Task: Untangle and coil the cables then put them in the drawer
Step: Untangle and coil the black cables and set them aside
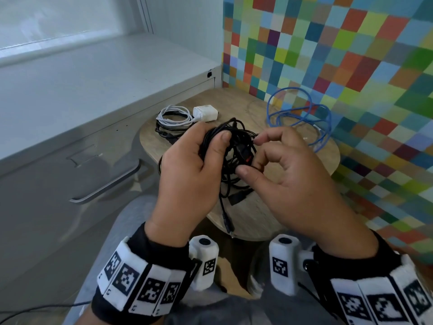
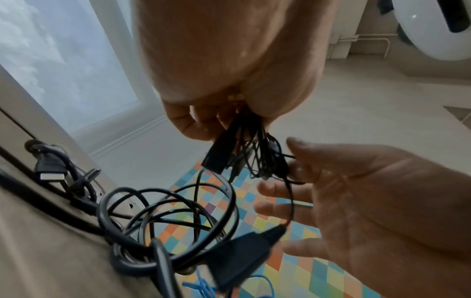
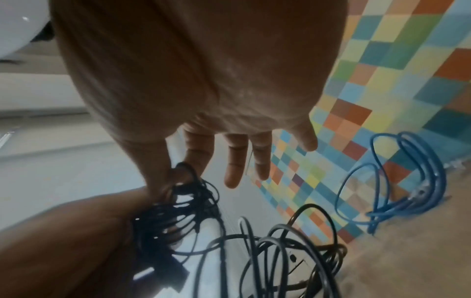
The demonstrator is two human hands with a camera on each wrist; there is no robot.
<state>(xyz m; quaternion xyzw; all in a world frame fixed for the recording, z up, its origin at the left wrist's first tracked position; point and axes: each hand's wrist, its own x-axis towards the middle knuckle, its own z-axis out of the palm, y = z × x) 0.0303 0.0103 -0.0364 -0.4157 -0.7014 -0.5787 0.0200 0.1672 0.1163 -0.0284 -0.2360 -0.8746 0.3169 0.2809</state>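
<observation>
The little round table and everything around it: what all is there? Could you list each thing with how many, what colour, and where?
Black cable tangle: one bundle, black, held above the table between both hands.
Blue cable: one, blue, loosely looped on the table's far right by the wall.
White cable: one coil, white, far left of the table.
Charger: one, white, just right of the white coil.
Table: one, light wood, round.
Cabinet: one, grey, to the left, with a drawer handle.
Wall: many-coloured squares, right.
Left hand: grips the black bundle.
Right hand: thumb and forefinger pinch a strand of it.
</observation>
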